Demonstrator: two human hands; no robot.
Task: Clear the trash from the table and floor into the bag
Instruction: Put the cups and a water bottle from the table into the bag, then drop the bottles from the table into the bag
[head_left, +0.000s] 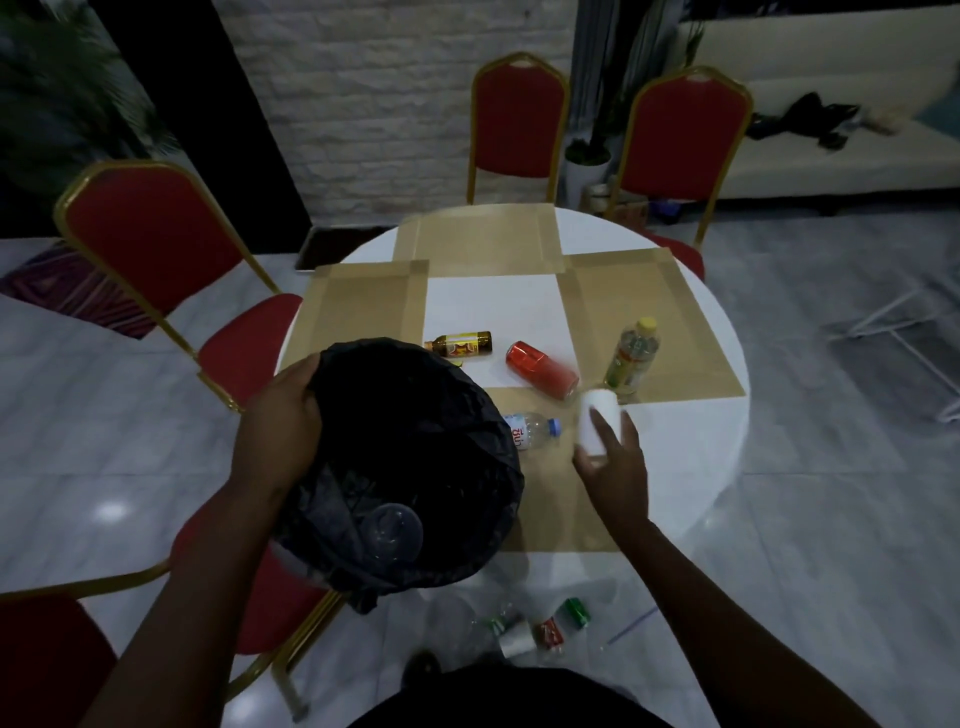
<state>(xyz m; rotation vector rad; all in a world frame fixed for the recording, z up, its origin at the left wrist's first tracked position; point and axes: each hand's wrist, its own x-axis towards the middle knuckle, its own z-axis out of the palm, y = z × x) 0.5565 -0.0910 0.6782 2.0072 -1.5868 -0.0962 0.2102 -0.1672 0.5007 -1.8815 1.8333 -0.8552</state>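
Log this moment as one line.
left hand: holds bag open | right hand: grips white cup | table: bottles, can remain

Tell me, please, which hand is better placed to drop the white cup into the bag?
The right hand: it already grips the white cup beside the black bag, whose rim the left hand holds open.

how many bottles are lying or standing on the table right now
3: a brown bottle lying by the bag's far rim, a clear water bottle lying beside the bag, a yellow-capped bottle farther right. The bag may hide more.
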